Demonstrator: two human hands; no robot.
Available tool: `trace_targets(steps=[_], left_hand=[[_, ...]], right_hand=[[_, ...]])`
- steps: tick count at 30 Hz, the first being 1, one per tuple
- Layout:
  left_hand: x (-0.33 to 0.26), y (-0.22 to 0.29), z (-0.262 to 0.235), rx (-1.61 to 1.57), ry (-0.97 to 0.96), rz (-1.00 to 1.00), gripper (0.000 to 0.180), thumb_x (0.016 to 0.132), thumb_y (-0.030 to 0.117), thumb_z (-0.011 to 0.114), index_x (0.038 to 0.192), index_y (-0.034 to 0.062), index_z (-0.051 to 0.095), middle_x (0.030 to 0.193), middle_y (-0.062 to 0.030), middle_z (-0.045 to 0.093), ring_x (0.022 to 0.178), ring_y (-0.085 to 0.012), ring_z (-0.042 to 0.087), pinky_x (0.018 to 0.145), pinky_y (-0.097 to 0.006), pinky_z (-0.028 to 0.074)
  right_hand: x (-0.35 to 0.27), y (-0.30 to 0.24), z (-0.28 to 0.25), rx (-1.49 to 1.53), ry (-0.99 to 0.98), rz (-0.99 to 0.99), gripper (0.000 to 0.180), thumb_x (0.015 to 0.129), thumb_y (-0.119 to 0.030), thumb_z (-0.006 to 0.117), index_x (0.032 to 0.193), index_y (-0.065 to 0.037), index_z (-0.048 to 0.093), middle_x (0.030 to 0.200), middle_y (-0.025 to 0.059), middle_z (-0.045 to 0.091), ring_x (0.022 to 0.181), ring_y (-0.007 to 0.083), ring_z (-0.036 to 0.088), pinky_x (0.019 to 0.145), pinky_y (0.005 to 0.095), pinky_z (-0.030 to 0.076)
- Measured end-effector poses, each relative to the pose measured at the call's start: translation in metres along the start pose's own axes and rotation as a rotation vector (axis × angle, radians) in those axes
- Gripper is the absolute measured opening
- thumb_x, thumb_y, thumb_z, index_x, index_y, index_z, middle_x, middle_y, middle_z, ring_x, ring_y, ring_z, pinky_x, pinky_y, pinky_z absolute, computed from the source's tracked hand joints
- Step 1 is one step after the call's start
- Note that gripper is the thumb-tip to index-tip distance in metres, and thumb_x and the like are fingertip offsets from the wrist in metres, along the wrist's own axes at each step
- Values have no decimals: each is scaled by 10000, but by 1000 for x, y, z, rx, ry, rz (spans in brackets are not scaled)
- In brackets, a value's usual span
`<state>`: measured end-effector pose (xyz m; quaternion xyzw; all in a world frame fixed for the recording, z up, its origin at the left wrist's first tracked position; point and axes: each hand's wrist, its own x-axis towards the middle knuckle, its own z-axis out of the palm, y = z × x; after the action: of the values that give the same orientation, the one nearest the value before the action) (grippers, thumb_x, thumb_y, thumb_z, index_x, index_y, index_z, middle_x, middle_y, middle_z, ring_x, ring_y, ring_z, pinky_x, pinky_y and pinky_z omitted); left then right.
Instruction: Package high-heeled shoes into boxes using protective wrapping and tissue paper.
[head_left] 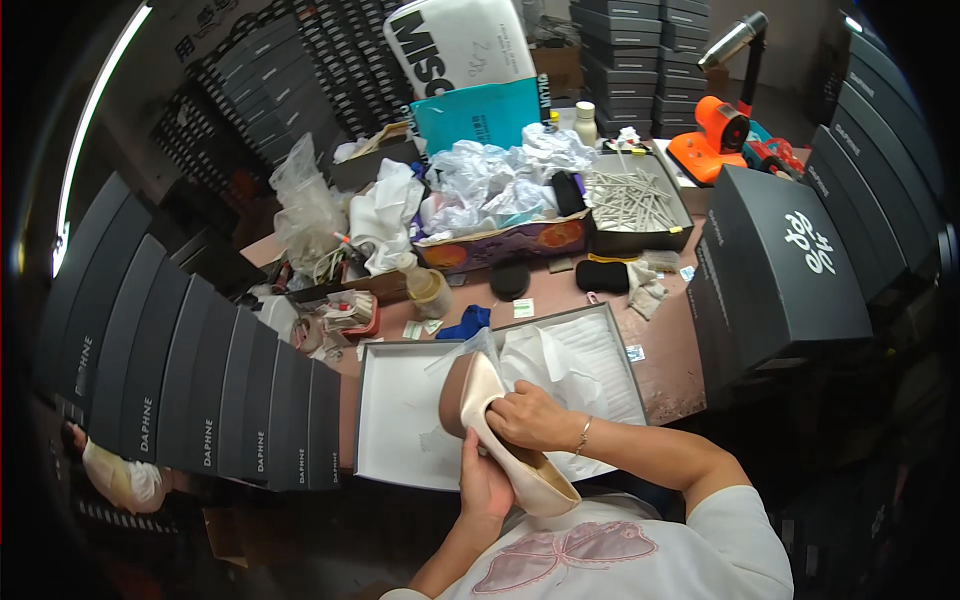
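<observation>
A cream satin shoe (530,476) is held tilted over the front edge of an open shoebox, its tan sole (455,393) facing left. My left hand (484,482) grips it from below, thumb along its side. My right hand (530,415), a bracelet at its wrist, is closed with fingertips tucked into the shoe's opening; whatever they hold there is hidden. Beneath lies the grey-edged shoebox (385,405), with white tissue paper (550,362) and a pleated white sheet (612,375) on its right side.
Dark shoeboxes (165,370) stand in a row at left; a big dark box (790,265) stands at right. Behind are a carton of crumpled paper (500,245), a tray of white sticks (635,195), a blue cloth (466,323), a jar (430,294) and an orange tool (712,140).
</observation>
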<state>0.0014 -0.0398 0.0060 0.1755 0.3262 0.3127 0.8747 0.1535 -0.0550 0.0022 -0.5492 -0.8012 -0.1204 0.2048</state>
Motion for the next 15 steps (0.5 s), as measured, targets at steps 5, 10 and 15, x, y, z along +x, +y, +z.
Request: trace_targets(steps=[5,10,15], left_hand=[[2,1,3,2,27,-53,541,1001,453,414,1393,83,370,1389,-107,434,1291,-237,410,1101,-391,317],[2,-4,1,-22,8,-67,541,1000,456,429,1393,89,369,1401,-105,416,1303,-229,390,1111,-380,303],[4,0,4,60,54,-59,481,996,410,442,1354,91,401,1369,-100,447,1280,-236,413,1107,-391,310]], right_hand=[[-11,-11,-12,-45,8,126,91,774,-181,577,825,-110,556,698,2,545,599,140,577,570,290,389],[-9,5,-4,-1,11,7,84,771,-178,582,801,-105,554,684,-2,536,599,143,576,567,290,399],[-17,4,4,93,55,43,88,762,-176,593,791,-105,551,686,1,535,588,146,582,555,294,425]])
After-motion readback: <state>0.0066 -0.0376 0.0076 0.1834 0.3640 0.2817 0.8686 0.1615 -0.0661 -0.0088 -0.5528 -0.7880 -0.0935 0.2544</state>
